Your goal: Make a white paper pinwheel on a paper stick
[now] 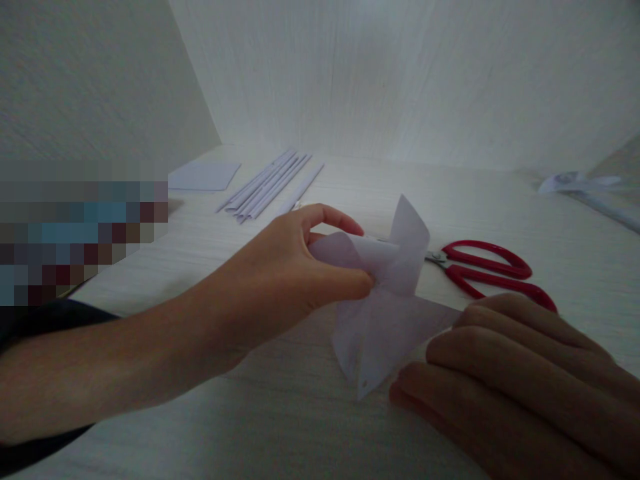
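My left hand (320, 267) pinches a white paper pinwheel (380, 327) near its middle, thumb in front and fingers behind. One blade of the pinwheel curls over toward my left palm. Another points up, one spreads right, and the lowest tip shows a small punched hole. On the right, my right hand (520, 373) has its fingers bent together at the tip of the right-hand blade, which disappears at the fingertips. Its thumb is partly hidden. Behind the pinwheel lie scissors (500, 270) with red handles, their blades mostly covered by the paper.
Several rolled paper sticks (273, 187) lie toward the back left, beside a flat paper sheet (205, 176). At the far right sits a finished-looking pinwheel on a stick (605, 210). Pale panels (375, 80) close off the back and left of the wood-grain table (240, 427).
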`<action>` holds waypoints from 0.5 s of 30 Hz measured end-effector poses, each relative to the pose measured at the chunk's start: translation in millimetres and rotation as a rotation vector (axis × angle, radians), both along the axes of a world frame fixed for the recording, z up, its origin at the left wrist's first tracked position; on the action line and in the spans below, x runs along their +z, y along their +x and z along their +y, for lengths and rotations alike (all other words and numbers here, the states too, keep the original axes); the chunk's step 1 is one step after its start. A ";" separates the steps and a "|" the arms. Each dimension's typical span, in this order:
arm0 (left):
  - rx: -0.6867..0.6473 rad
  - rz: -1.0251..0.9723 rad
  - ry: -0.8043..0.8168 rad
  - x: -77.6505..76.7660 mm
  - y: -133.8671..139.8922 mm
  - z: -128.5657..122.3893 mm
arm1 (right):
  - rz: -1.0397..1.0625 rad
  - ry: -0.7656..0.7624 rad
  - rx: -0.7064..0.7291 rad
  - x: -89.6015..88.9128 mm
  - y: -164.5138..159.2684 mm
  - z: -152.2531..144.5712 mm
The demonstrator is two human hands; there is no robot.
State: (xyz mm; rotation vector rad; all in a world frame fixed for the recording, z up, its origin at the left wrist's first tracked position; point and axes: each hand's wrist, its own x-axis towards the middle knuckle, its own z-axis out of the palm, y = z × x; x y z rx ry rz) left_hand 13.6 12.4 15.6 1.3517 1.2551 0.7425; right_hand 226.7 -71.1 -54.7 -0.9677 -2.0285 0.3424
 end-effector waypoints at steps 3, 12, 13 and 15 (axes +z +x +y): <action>-0.015 -0.025 -0.002 -1.0 -0.4 -0.9 | -0.159 0.048 -0.024 -4.3 1.7 -4.9; -0.025 -0.006 -0.009 0.3 -1.5 -1.6 | -0.403 0.398 0.016 35.2 -19.0 24.5; -0.026 -0.009 -0.013 0.3 -1.6 -2.1 | -0.391 0.411 0.024 38.2 -21.0 27.1; -0.029 -0.023 -0.017 0.3 -1.5 -3.0 | -0.373 0.416 0.038 41.3 -23.4 29.9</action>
